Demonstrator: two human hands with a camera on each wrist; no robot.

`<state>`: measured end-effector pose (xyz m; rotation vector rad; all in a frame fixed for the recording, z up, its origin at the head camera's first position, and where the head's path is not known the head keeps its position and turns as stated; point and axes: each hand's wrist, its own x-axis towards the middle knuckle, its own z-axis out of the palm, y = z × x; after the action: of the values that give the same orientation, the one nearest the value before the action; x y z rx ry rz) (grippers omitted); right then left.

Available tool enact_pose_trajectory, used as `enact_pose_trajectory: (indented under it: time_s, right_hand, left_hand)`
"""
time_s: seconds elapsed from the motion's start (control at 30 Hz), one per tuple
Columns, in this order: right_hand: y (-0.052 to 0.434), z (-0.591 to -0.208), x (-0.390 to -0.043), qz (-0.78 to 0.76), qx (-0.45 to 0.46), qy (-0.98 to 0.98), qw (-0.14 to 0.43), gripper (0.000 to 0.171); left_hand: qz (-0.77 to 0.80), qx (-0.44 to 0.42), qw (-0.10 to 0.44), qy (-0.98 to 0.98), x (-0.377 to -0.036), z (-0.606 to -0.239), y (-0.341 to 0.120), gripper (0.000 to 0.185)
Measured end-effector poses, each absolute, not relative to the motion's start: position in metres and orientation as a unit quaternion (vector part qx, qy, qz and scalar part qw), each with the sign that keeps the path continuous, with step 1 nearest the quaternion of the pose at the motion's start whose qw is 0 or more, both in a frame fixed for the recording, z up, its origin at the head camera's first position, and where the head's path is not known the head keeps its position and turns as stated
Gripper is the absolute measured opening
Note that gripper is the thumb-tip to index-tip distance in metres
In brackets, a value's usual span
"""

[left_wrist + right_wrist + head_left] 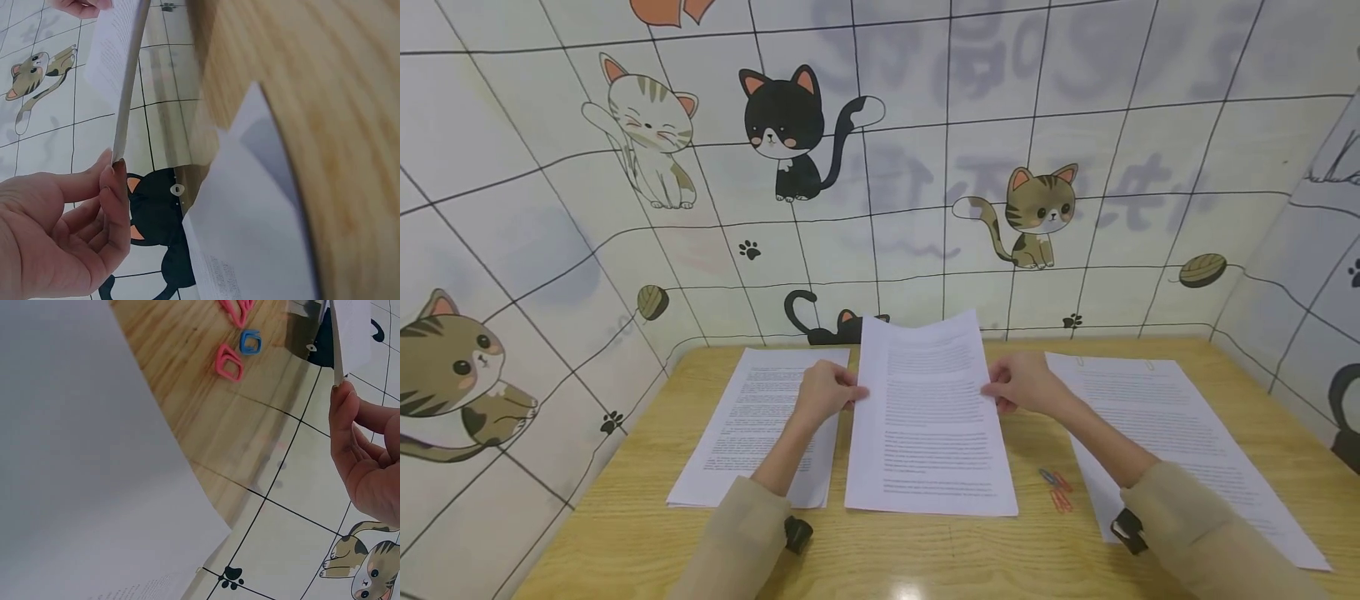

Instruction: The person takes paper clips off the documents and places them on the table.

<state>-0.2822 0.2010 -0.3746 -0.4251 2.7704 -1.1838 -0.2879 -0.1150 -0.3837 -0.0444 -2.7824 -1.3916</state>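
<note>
Printed sheaf (928, 417) held upright on the table (625, 533) centre, pinched at its side edges by left hand (823, 392) and right hand (1022, 383), fingertips (115, 172) seen on the edge only from the wrists, paper clips (230, 361) shown close.

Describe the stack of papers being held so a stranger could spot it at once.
On the light wooden table lie three white printed paper stacks. The middle stack sits between the left hand and the right hand, each pinching a side edge. Unlike its flat neighbours, its far end is lifted off the table.
</note>
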Motion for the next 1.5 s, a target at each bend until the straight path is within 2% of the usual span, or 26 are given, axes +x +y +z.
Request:
enact_pose_trajectory:
  time_s: [0.43, 0.93, 1.27, 1.5]
  right_hand:
    - [0.196, -0.388, -0.292, -0.343, -0.141, 0.925, 0.077, 0.011]
    - [0.195, -0.389, -0.296, -0.351, -0.12, 0.921, 0.117, 0.01]
    - [0.199, -0.389, -0.294, -0.371, -0.098, 0.913, 0.14, 0.008]
    - [0.205, -0.388, -0.29, -0.388, -0.097, 0.904, 0.149, 0.012]
  left_hand:
    - [-0.429, -0.009, -0.048, -0.902, -0.302, -0.394, -0.118, 0.009]
    - [-0.412, 0.005, -0.085, -0.907, -0.306, -0.397, -0.123, 0.012]
    - [-0.413, 0.008, -0.106, -0.904, -0.302, -0.395, -0.128, 0.014]
    - [-0.432, 0.003, -0.094, -0.897, -0.299, -0.396, -0.13, 0.014]
